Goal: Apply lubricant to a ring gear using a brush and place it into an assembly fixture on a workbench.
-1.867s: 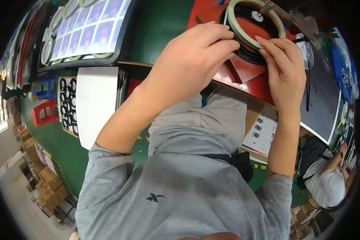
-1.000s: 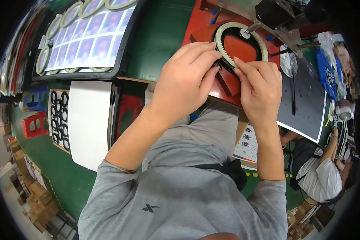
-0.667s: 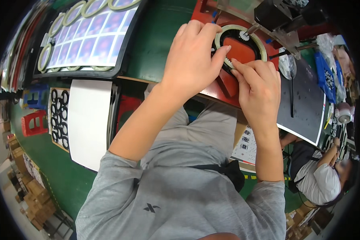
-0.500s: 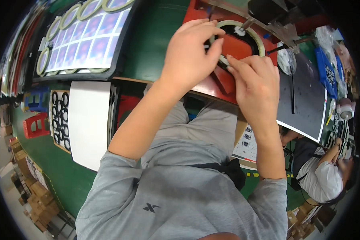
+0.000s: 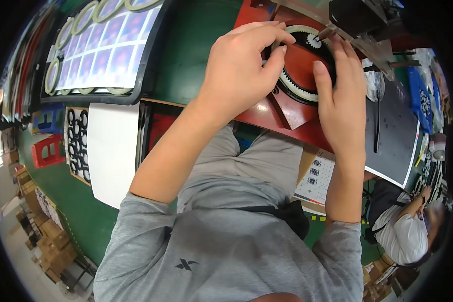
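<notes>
A black ring with white teeth along its inside (image 5: 301, 92) lies on a red machine base (image 5: 259, 109). A small white gear (image 5: 314, 41) sits inside the ring at its far edge. At the ring's left rim my left hand (image 5: 244, 65) is closed, thumb and fingertips curled around the edge. My right hand (image 5: 343, 85) is over the right side of the ring, with its fingers stretched out and the thumb apart from them. It covers part of that rim, and whether the fingertips touch the ring or the clear plate above cannot be made out.
A clear plate and dark machine block (image 5: 357, 20) overhang the ring. On the left a black-framed tray (image 5: 138, 83) carries pale rings over a printed sheet. To the right lie a dark sheet (image 5: 395, 133) and a blue bin (image 5: 419, 100). A co-worker (image 5: 405, 231) sits at far right.
My right hand has gone from a pinch at the ring's near side to spread fingers at its right side. The ring's white teeth now show along the near side. My left hand stays at the left rim.
</notes>
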Tool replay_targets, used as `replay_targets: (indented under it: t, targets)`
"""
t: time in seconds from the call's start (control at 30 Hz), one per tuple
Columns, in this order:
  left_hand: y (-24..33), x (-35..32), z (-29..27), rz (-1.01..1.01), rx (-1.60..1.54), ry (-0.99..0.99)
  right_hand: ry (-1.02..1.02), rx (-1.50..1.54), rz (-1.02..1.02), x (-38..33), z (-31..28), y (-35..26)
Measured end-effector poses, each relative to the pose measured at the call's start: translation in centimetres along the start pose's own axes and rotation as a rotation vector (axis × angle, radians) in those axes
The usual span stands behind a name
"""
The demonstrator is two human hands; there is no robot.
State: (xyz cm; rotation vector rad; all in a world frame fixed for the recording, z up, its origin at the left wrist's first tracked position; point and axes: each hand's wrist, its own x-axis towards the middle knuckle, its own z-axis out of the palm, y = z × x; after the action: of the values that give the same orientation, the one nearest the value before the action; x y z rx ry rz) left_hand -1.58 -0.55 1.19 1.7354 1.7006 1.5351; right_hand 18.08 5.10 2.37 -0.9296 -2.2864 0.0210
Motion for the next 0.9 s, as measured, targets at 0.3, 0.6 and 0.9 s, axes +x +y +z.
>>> replay_targets:
  t: [0.3,0.6,0.9]
  targets:
    - [0.0,0.1,-0.2,0.052,0.102,0.005,-0.172,0.008,-0.012,1.2,0.5,0.5]
    - [-1.3,-1.0,0.7,0.11,0.027,0.051,0.021,0.168,0.167,-0.8,-0.6,-1.4]
    - [-1.4,-0.8,0.3,0.144,0.07,0.083,0.737,-0.496,-0.485,8.5,-13.4,-1.3]
